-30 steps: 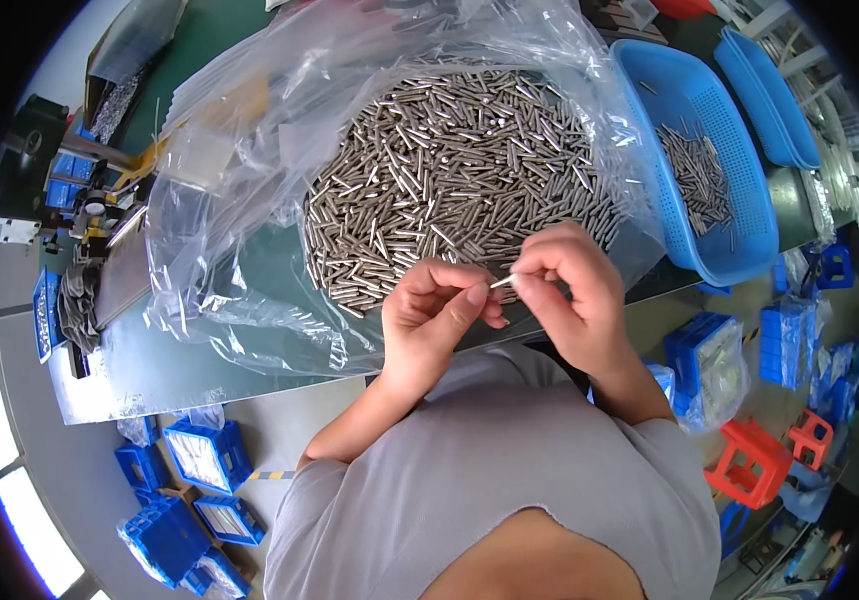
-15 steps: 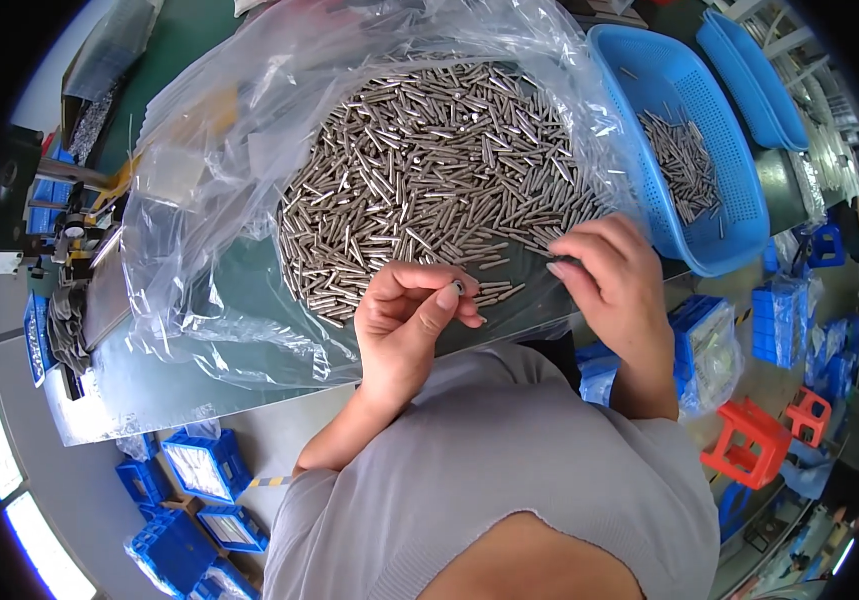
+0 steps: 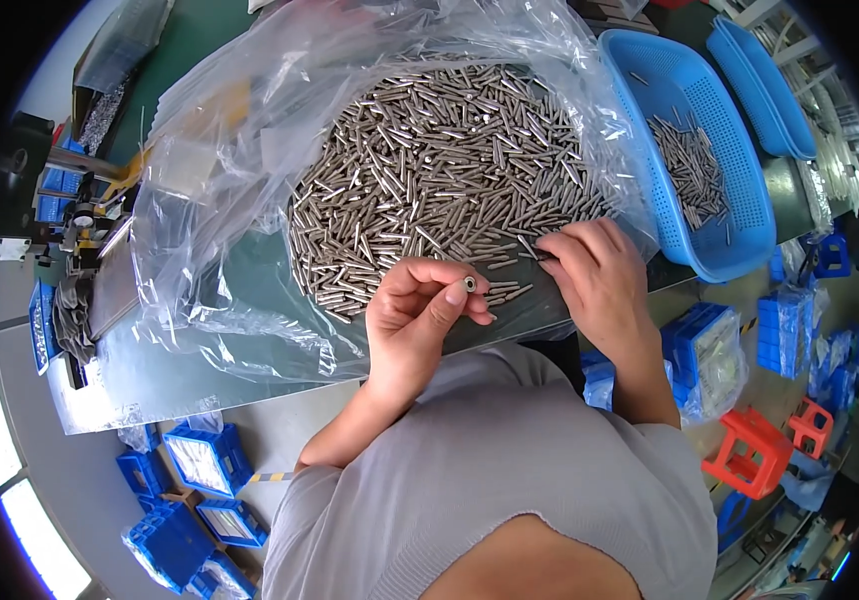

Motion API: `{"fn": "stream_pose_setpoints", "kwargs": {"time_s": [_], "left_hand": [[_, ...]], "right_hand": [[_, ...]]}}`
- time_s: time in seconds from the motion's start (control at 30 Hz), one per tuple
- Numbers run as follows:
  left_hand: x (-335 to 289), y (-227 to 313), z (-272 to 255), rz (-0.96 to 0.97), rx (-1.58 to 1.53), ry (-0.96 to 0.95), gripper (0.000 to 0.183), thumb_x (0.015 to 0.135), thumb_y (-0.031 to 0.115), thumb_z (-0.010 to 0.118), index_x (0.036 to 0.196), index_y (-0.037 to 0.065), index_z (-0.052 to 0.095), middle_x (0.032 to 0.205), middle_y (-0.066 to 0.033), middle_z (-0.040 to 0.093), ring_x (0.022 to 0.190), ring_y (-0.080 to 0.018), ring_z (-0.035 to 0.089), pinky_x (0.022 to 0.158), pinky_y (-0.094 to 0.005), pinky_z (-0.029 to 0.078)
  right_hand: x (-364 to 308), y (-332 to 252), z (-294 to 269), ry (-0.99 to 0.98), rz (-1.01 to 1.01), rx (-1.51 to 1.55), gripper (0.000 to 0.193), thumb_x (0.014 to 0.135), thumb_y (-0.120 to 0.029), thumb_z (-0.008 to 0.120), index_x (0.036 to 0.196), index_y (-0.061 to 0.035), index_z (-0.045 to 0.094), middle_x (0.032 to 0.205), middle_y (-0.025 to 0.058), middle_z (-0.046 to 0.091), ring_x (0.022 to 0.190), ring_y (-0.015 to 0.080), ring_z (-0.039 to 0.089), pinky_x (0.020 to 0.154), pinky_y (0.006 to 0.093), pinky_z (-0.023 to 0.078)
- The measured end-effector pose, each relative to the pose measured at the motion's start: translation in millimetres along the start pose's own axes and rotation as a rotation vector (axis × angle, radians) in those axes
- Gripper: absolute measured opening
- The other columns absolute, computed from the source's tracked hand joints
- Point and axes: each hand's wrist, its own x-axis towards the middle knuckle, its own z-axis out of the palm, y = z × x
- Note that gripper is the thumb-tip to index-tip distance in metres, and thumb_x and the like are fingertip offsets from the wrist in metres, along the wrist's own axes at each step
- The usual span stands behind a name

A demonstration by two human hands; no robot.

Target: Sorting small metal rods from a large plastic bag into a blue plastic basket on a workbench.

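Where left hand (image 3: pixel 417 308) pinches, small piece (image 3: pixel 470 285), perhaps ring-like

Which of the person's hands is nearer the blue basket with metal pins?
The right hand, to the left of the blue basket. The left hand is farther left, in front of the pin heap.

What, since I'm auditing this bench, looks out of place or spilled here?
Only a small thing: one metal pin lies alone toward the far end of the blue basket, apart from the pile of pins there. Nothing looks spilled.
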Motion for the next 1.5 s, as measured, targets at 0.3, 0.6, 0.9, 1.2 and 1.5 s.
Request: {"fn": "stream_pose_setpoints", "kwargs": {"time_s": [0.3,0.6,0.9,1.2,1.5], "left_hand": [[-0.9,0.7,0.1,0.012,0.018,0.014,0.008,0.094,0.003,0.054,0.099,-0.003,0.053,0.096,-0.0147,0.063,0.078,-0.0163,0.063,0.072,-0.0305,0.056],[1.7,-3.1,-3.6,0.01,0.014,-0.045,0.007,0.094,0.002,0.052,0.099,-0.003,0.053,0.094,-0.0127,0.062,0.077,-0.0148,0.062,0.071,-0.0297,0.056],[-1.8,-4.6,-1.3,-0.004,0.115,-0.057,0.011,0.094,0.002,0.054,0.104,-0.003,0.053,0.093,-0.0101,0.062,0.079,-0.0136,0.062,0.072,-0.0289,0.055],[-2.9,-2.1,-2.8,-0.045,0.084,-0.067,0.011,0.092,-0.002,0.054,0.103,-0.004,0.056,0.09,-0.0108,0.063,0.079,-0.0142,0.063,0.071,-0.0284,0.056],[-3.8,-3.2,-3.4,-0.023,0.018,-0.041,0.008,0.091,-0.003,0.054,0.1,-0.005,0.055,0.089,-0.0125,0.064,0.077,-0.0158,0.065,0.071,-0.0298,0.057]], "right_hand": [[1.6,5.0,9.9,0.029,-0.121,-0.036,0.015,0.071,-0.006,0.069,0.083,-0.0062,0.061,0.083,0.0046,0.054,0.073,0.0237,0.054,0.063,0.0351,0.046],[12.6,-13.1,-7.4,0.049,-0.056,0.45,0.01,0.077,-0.001,0.064,0.084,-0.0036,0.057,0.077,0.0082,0.059,0.069,0.028,0.058,0.06,0.0374,0.046],[20.6,-21.2,-6.9,-0.081,-0.159,0.477,0.01,0.074,-0.005,0.064,0.08,-0.0055,0.056,0.073,0.0075,0.057,0.066,0.0274,0.056,0.059,0.0376,0.045],[28.1,-21.8,3.8,-0.082,-0.125,0.664,0.01,0.079,-0.005,0.067,0.081,-0.0031,0.057,0.076,0.0064,0.058,0.065,0.0215,0.055,0.056,0.0313,0.043],[21.0,-36.2,11.6,-0.052,0.071,0.769,0.012,0.078,-0.005,0.069,0.08,-0.0033,0.058,0.072,0.007,0.058,0.066,0.0225,0.059,0.059,0.0316,0.046]]}}
